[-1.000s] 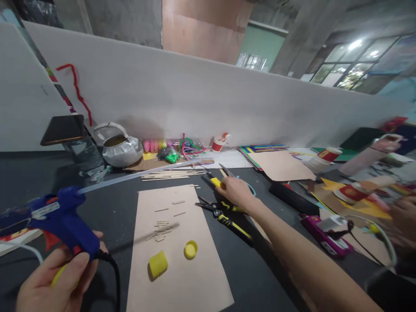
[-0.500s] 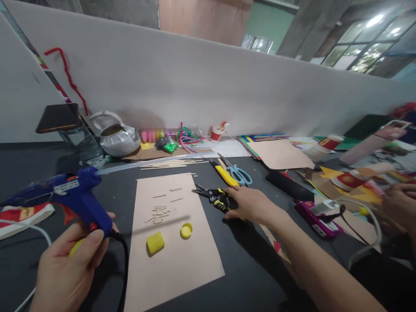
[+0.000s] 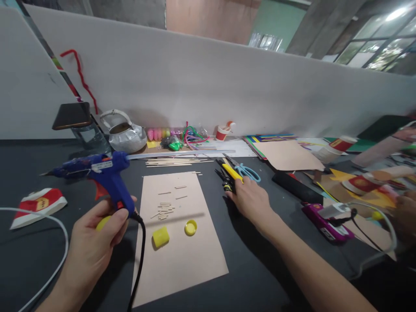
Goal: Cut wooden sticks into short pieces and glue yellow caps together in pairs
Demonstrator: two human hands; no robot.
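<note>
My left hand point(image 3: 100, 234) is wrapped round the grip of a blue hot glue gun point(image 3: 107, 173), with a clear glue stick out of its back and its nozzle to the left. Something yellow point(image 3: 103, 223), mostly hidden, shows in the same palm. My right hand point(image 3: 249, 199) is closed over the handles of black and yellow pliers point(image 3: 224, 178), right beside a yellow utility knife point(image 3: 231, 171) and blue-handled scissors point(image 3: 245, 170). On the beige sheet point(image 3: 182, 268) lie short cut sticks point(image 3: 165, 210), a yellow block point(image 3: 160, 237) and a round yellow cap point(image 3: 190, 227).
Long thin sticks point(image 3: 175, 161) lie behind the sheet. A silver kettle point(image 3: 126, 138) and a phone point(image 3: 71, 115) atop a clear container stand back left. A purple power strip point(image 3: 326, 223) is at right, near another person's hand point(image 3: 406, 212). White cable point(image 3: 65, 242) loops at left.
My right hand has shifted the pliers away from the sheet, up against the yellow knife. The glue gun in my left hand now sits further right in view, partly because the view turned.
</note>
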